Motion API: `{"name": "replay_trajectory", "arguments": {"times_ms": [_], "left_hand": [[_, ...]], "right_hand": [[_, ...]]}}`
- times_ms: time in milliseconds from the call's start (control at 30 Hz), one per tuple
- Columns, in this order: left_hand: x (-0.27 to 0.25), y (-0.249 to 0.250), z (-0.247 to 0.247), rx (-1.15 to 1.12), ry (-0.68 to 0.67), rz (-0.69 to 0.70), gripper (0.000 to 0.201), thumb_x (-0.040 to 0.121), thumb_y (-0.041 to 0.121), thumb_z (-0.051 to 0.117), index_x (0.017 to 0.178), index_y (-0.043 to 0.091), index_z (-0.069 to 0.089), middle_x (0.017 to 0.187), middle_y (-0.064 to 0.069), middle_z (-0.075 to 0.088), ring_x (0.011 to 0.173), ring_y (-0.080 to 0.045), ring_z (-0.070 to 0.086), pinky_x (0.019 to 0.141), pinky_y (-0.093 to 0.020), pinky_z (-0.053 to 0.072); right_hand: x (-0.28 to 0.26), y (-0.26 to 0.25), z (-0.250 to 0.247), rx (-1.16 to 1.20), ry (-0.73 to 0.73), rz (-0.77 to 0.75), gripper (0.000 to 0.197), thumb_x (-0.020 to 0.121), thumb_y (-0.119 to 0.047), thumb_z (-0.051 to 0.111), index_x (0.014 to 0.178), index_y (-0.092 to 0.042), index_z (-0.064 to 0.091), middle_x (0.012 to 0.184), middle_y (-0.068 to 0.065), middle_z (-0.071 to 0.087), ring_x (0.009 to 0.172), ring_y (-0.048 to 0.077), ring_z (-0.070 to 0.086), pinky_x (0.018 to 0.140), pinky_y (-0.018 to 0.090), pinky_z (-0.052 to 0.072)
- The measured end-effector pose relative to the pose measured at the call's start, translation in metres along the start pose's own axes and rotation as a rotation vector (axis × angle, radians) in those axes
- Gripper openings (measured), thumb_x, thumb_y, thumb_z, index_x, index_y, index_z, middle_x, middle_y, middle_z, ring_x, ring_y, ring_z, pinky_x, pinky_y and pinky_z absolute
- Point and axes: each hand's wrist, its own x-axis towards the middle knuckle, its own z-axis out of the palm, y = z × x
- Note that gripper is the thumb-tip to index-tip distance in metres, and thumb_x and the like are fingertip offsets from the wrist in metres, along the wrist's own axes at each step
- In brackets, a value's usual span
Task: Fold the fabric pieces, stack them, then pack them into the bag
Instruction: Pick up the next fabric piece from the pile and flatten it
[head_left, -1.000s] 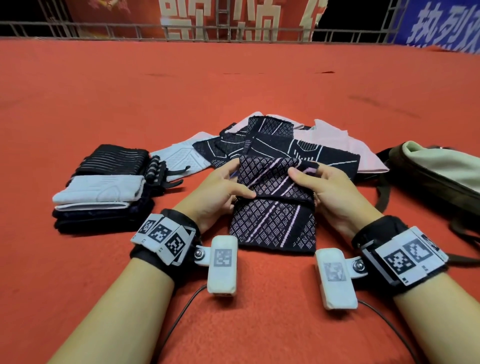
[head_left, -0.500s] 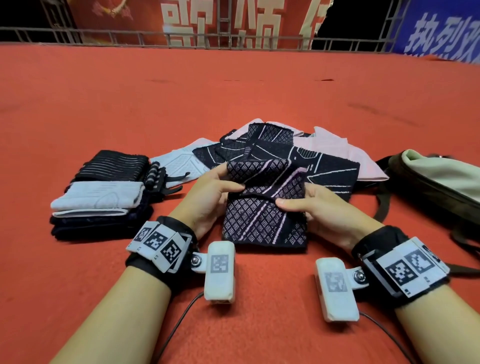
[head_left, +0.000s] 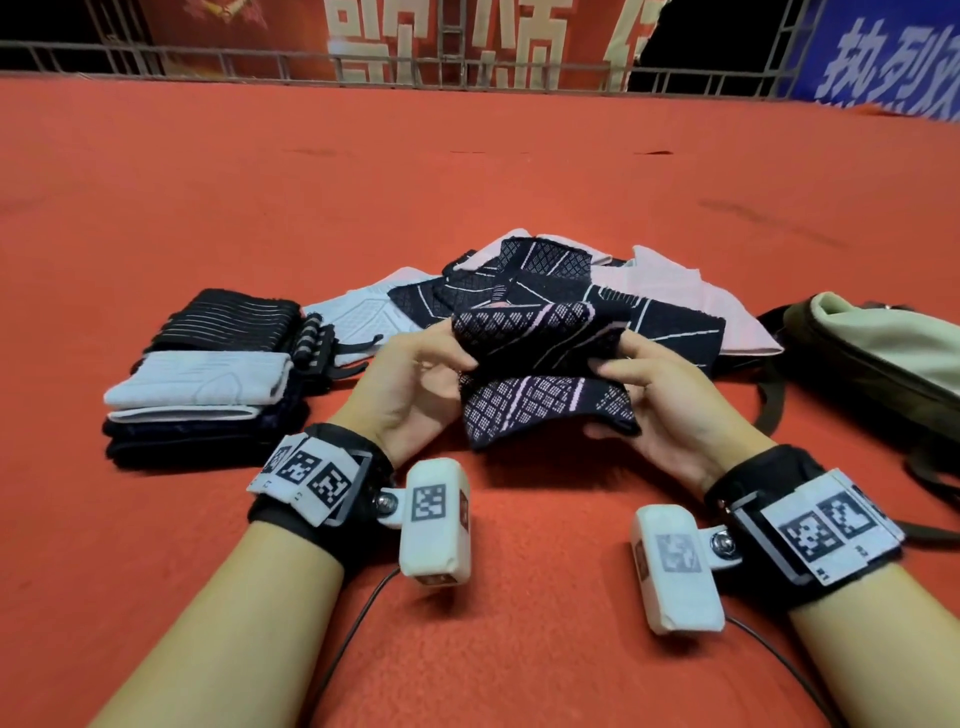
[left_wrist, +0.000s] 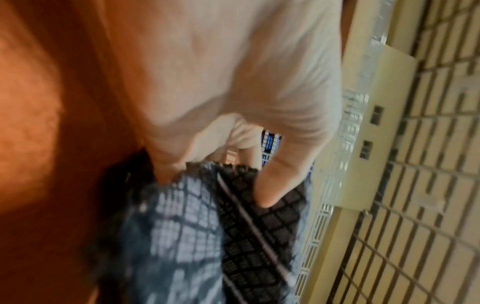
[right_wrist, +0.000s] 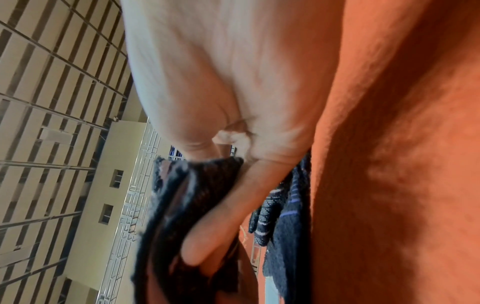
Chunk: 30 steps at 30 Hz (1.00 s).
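A folded dark fabric piece with a pink diamond pattern (head_left: 540, 374) hangs above the red floor between both hands. My left hand (head_left: 415, 384) pinches its left edge, thumb on top; the left wrist view shows the thumb (left_wrist: 275, 185) pressed on the same fabric piece (left_wrist: 233, 236). My right hand (head_left: 670, 400) grips its right edge with fingers under it and thumb over it, and the right wrist view shows the fabric piece (right_wrist: 182, 216) in that grip. A stack of folded pieces (head_left: 202, 384) sits at the left. Unfolded pieces (head_left: 597, 291) lie behind. The bag (head_left: 883, 358) lies at the right.
The red carpeted floor (head_left: 467, 171) stretches far ahead to a metal railing (head_left: 467, 67) with banners behind it. Cables (head_left: 363, 623) run from the wrist cameras toward me. The bag's strap (head_left: 769, 395) trails on the floor near my right hand.
The dark patterned piece has been folded over and lifted off the floor. Both hands rose with it and now hold its side edges.
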Motion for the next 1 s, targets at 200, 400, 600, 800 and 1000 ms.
{"name": "replay_trajectory", "arguments": {"times_ms": [200,400,600,800,1000], "left_hand": [[-0.002,0.003,-0.002,0.050,-0.059,-0.061,0.075,0.083,0.020,0.071,0.149,0.001,0.041,0.157,-0.023,0.037,0.149,-0.042,0.024,0.121,-0.059,0.020],[-0.001,-0.006,0.005,0.362,0.016,0.011,0.049,0.085,-0.002,0.067,0.133,-0.001,0.056,0.137,-0.028,0.057,0.114,-0.034,0.060,0.111,-0.061,0.040],[-0.004,-0.003,0.010,0.312,-0.011,0.018,0.053,0.086,0.009,0.065,0.137,0.001,0.052,0.137,-0.023,0.059,0.113,-0.029,0.062,0.101,-0.049,0.048],[0.002,-0.006,0.008,0.289,0.085,0.080,0.043,0.089,-0.012,0.056,0.130,0.001,0.058,0.120,-0.019,0.069,0.094,-0.024,0.071,0.077,-0.034,0.062],[0.000,-0.005,0.010,0.253,0.091,0.044,0.043,0.087,-0.013,0.051,0.116,0.011,0.070,0.123,-0.020,0.069,0.105,-0.032,0.066,0.101,-0.058,0.050]], "right_hand": [[0.002,0.003,0.003,0.018,0.095,-0.088,0.022,0.104,-0.013,0.051,0.116,-0.004,0.067,0.106,0.015,0.075,0.082,0.018,0.073,0.075,0.032,0.063],[0.000,0.004,0.005,-0.048,0.141,-0.105,0.032,0.105,-0.028,0.052,0.111,-0.004,0.073,0.108,0.019,0.076,0.094,0.025,0.075,0.093,0.040,0.059],[0.002,0.004,0.006,-0.083,0.180,-0.113,0.031,0.103,-0.029,0.057,0.105,-0.004,0.075,0.103,0.017,0.077,0.095,0.027,0.075,0.098,0.045,0.056],[0.000,0.005,0.004,0.005,0.047,-0.110,0.029,0.097,-0.006,0.062,0.125,-0.001,0.064,0.116,0.014,0.075,0.106,0.027,0.073,0.086,0.033,0.061],[0.003,0.007,0.001,-0.050,0.071,-0.178,0.031,0.094,0.010,0.057,0.115,-0.011,0.067,0.103,0.005,0.078,0.090,0.018,0.075,0.066,0.030,0.061]]}}
